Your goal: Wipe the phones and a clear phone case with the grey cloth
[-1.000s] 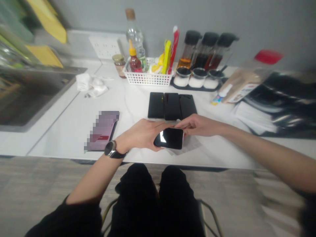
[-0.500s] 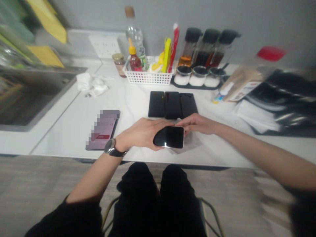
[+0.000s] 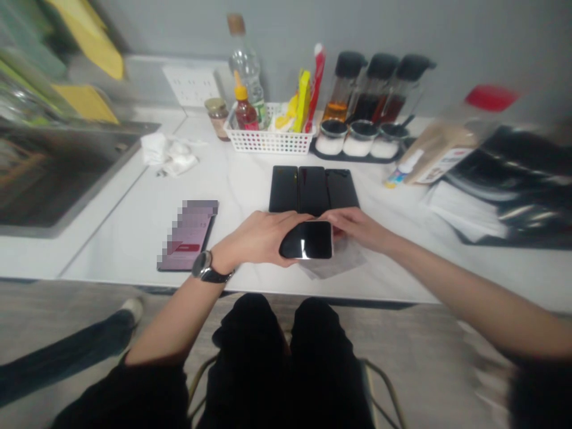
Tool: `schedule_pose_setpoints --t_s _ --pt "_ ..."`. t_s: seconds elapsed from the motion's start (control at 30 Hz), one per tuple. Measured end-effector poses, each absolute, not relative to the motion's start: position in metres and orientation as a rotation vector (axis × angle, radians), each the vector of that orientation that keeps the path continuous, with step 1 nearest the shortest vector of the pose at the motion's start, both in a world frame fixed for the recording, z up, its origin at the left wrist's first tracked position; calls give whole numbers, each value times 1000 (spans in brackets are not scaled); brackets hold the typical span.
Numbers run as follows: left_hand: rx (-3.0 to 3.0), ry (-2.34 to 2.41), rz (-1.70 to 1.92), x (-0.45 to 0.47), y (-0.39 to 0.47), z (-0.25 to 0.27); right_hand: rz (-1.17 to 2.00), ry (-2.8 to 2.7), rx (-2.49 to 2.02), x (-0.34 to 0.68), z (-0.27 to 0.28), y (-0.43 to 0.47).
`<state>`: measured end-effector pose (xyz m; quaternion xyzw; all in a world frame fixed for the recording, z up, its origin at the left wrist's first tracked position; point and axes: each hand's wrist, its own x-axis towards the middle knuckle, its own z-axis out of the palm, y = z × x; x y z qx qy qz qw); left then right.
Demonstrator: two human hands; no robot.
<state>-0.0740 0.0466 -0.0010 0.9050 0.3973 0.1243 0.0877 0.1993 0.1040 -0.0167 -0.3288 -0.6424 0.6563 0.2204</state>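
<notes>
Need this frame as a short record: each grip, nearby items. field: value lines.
left grip: holds black-screened phone
right grip: at phone's far right corner; contact unclear
below phone: translucent sheet
beyond grips: three dark phones, side by side
left: purple-screened phone, on counter
back: white basket, left of jar tray

The left hand (image 3: 266, 238) is clasping, its back turned upward, its fingers (image 3: 286, 218) pointing toward the right hand (image 3: 357, 226). The left wrist (image 3: 223, 257) is sitting to the left of those fingers, the left forearm (image 3: 174, 322) slanting nearer and farther left. The right fingers are bending just beside the left fingertips; their grip is not showing clearly. The right forearm (image 3: 456, 283) is extending rightward and nearer from them.
</notes>
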Motion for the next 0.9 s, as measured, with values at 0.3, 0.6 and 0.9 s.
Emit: schedule_pose_setpoints --t_s 0.3,0.6,0.9 --pt "2777 1256 325 -75 47 -3 1679 -1494 -1060 177 -43 92" --pt "2795 1274 322 -76 46 -1 1609 -1487 -1009 177 -48 90" --pt "2751 1259 357 -76 46 1 1634 -1355 -962 171 -46 87"
